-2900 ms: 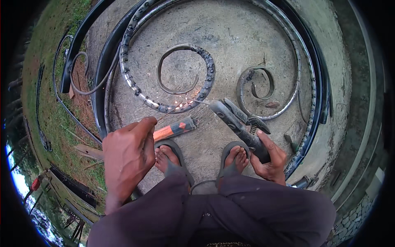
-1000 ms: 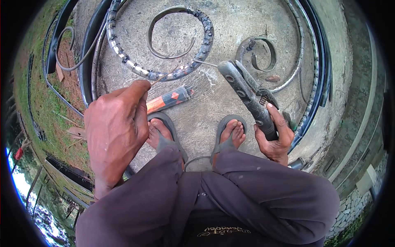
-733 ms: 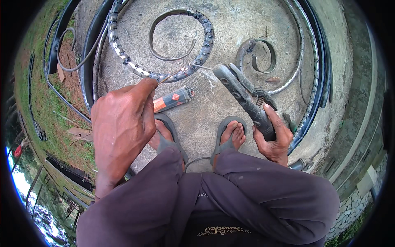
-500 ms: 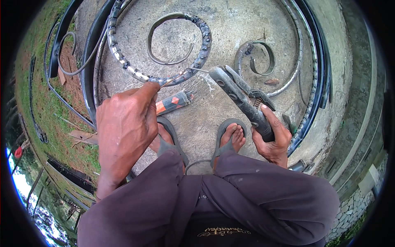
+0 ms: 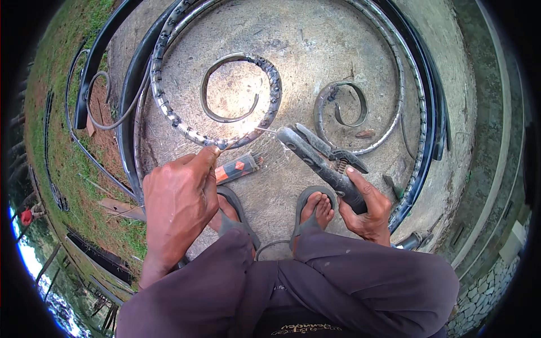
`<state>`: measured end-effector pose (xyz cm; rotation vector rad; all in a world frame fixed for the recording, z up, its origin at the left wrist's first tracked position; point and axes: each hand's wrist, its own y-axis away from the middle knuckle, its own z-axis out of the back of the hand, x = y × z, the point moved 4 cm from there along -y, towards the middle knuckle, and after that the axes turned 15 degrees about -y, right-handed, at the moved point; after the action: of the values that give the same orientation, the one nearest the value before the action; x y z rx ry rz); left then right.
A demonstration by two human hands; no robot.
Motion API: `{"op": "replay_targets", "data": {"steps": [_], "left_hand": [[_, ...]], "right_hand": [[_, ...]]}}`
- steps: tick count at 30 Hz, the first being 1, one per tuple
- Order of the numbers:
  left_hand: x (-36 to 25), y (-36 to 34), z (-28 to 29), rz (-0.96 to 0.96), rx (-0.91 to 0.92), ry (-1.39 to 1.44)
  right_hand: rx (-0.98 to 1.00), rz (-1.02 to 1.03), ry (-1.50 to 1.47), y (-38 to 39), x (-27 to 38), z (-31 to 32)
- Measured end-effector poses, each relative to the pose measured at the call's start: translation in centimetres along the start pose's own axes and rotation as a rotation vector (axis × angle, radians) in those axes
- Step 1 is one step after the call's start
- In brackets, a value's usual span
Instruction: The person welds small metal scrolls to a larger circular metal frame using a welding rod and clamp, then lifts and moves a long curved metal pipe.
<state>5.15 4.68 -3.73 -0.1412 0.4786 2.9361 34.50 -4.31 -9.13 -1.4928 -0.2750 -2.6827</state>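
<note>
In my right hand (image 5: 369,207) is a black welding electrode holder (image 5: 318,164), its jaws toward the upper left. A thin welding electrode (image 5: 267,130) sticks out of the jaws, and its tip meets the spiral metal scroll (image 5: 275,93) in a bright white arc (image 5: 252,127). The glare hides the exact contact spot. My left hand (image 5: 179,203) pinches a thin rod (image 5: 227,147) between thumb and forefinger, reaching toward the same part of the scroll. An opened orange and dark packet of welding electrodes (image 5: 239,168) lies on the concrete just beyond my feet.
A smaller curled scroll (image 5: 360,107) stands to the right on the concrete slab (image 5: 315,34). Curved black metal lengths (image 5: 128,96) lie along the left, with more (image 5: 437,107) at the right. A wood piece (image 5: 125,209) rests on the grass. My sandalled feet (image 5: 315,214) are close by.
A bright arc now glows where the electrode meets the scroll; before there was none. The view has shifted, so the scrolls appear lower. Both hands keep their grips.
</note>
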Motion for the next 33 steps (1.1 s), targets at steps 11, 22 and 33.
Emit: {"op": "replay_targets", "data": {"steps": [11,22,33], "left_hand": [[0.1,-0.2,-0.4,0.01,0.058,0.011],[4.0,2.3,3.9,0.32,-0.032,-0.187],[6.8,3.6,3.4,0.379,-0.125,-0.299]], "right_hand": [[-0.05,0.084,0.025,-0.1,0.0,-0.1],[-0.17,0.161,-0.007,0.9,-0.3,0.7],[-0.103,0.181,-0.013,-0.2,0.6,-1.0]]}}
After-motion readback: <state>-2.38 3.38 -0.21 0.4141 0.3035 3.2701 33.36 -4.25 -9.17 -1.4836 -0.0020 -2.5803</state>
